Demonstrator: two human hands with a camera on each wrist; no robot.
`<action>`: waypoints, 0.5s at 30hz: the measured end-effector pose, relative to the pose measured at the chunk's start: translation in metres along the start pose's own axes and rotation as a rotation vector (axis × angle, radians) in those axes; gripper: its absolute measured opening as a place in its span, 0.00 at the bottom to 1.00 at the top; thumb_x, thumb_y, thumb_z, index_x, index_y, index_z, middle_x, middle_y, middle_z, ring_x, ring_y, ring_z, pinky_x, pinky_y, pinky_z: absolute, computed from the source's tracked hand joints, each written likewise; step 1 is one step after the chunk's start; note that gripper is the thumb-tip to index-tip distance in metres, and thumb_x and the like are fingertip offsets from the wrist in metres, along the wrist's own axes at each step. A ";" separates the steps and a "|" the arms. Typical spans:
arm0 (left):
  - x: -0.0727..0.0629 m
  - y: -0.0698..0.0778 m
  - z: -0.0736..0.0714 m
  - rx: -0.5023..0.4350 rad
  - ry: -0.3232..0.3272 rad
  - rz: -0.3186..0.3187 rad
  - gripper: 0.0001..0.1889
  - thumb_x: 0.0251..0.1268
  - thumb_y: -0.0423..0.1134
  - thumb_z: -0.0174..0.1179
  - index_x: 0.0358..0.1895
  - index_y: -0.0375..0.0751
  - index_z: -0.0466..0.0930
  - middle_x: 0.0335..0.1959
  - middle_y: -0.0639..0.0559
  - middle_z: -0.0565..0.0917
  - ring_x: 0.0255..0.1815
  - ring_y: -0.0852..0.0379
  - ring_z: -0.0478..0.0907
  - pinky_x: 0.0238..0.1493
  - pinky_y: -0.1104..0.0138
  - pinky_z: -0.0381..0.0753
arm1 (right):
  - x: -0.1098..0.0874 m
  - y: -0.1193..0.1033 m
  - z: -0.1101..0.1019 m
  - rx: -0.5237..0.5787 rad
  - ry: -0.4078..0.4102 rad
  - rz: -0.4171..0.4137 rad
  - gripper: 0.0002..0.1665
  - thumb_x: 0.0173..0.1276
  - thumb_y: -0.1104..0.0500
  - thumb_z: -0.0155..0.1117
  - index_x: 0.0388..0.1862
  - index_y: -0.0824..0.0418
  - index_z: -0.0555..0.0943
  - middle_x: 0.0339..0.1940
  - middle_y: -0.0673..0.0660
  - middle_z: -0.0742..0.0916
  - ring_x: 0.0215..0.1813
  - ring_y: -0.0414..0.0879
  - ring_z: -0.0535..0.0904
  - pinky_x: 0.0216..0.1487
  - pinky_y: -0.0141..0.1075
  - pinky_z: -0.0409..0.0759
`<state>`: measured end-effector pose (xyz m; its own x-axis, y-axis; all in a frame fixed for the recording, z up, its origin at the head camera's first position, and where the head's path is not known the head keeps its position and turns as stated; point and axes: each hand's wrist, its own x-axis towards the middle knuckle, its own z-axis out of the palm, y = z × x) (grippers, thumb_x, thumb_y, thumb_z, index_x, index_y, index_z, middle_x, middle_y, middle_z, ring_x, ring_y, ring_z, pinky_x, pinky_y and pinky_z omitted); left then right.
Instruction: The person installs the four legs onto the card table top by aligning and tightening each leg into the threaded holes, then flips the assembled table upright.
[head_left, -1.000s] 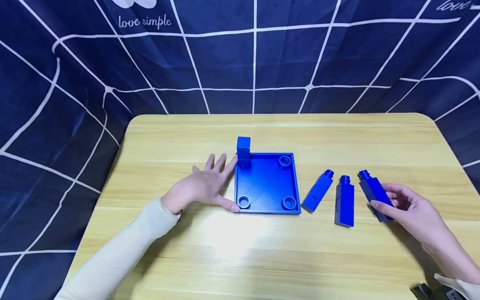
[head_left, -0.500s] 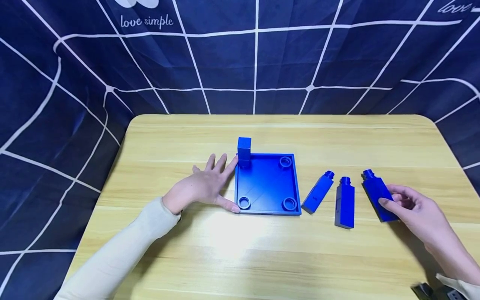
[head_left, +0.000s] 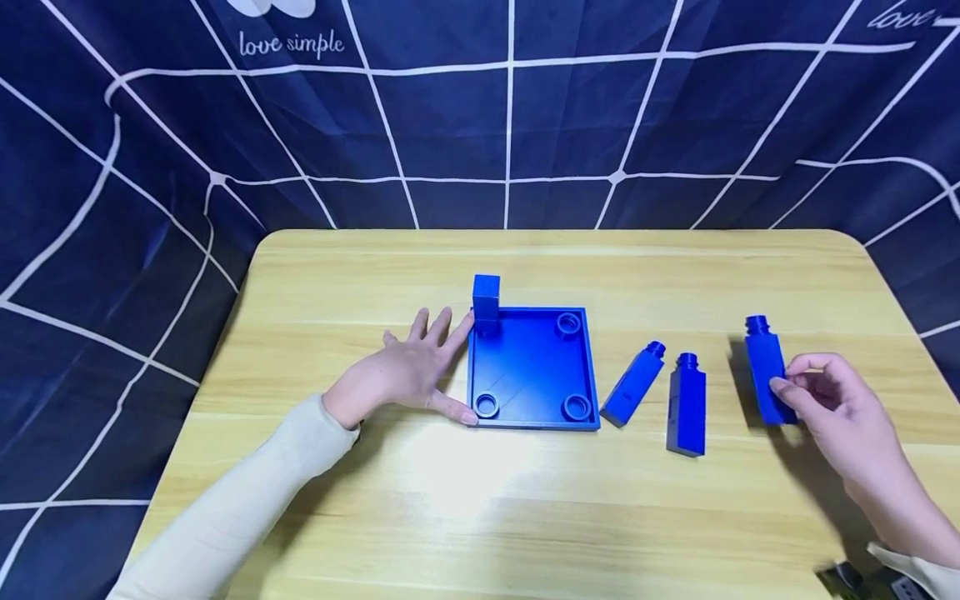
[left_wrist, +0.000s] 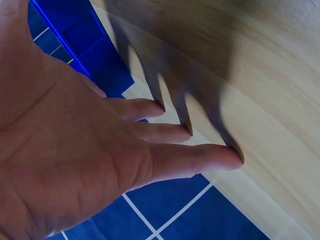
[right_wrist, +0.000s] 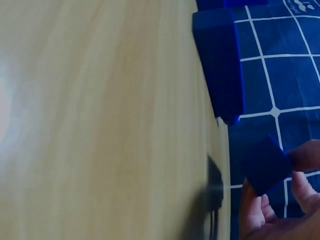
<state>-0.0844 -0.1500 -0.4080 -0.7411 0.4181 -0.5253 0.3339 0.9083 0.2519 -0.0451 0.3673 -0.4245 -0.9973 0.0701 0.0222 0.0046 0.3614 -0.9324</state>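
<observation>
My left hand (head_left: 408, 371) lies with spread fingers along the left side of a square blue tray (head_left: 534, 423), its thumb at the near corner and a fingertip at the far one. One blue square post (head_left: 487, 298) stands upright in the tray's far left corner; ring sockets show in the other three corners. On the right, my right hand (head_left: 840, 408) pinches a blue post (head_left: 767, 375) with a threaded end, near its plain end. That end faces the camera in the right wrist view, and the held post appears raised off the table, its shadow lying apart from it.
Two more blue posts lie on the wooden table (head_left: 450, 542) between tray and right hand: a slanted post (head_left: 634, 385) close to the tray, and a straighter post (head_left: 687, 408) beside it. A dark blue cloth (head_left: 450, 117) with white lines hangs behind the table.
The right hand has lifted its post off the table, moved it slightly right and away, and turned it more upright in view. The left hand and tray have stayed put.
</observation>
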 end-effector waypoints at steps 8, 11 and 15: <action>-0.001 -0.001 -0.001 -0.002 -0.009 -0.009 0.78 0.51 0.83 0.67 0.89 0.55 0.19 0.90 0.36 0.29 0.87 0.25 0.28 0.69 0.17 0.50 | 0.001 -0.008 -0.002 0.445 -0.161 0.171 0.18 0.86 0.69 0.58 0.64 0.57 0.89 0.44 0.42 0.86 0.35 0.33 0.79 0.27 0.24 0.73; -0.001 -0.001 -0.002 0.002 -0.008 -0.009 0.78 0.51 0.84 0.67 0.89 0.55 0.19 0.90 0.36 0.30 0.87 0.25 0.29 0.69 0.17 0.51 | 0.004 -0.009 -0.003 0.581 -0.232 0.226 0.21 0.88 0.69 0.52 0.66 0.58 0.89 0.49 0.45 0.86 0.42 0.35 0.84 0.36 0.25 0.82; -0.002 0.000 -0.003 0.002 -0.009 -0.007 0.78 0.51 0.83 0.67 0.89 0.54 0.19 0.90 0.35 0.30 0.87 0.24 0.30 0.68 0.17 0.51 | 0.008 -0.009 -0.003 0.840 -0.369 0.273 0.27 0.90 0.71 0.39 0.67 0.63 0.86 0.64 0.54 0.85 0.56 0.51 0.89 0.52 0.37 0.88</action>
<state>-0.0844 -0.1515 -0.4048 -0.7383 0.4122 -0.5339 0.3299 0.9111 0.2471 -0.0531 0.3676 -0.4150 -0.9305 -0.2959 -0.2159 0.3296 -0.4192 -0.8459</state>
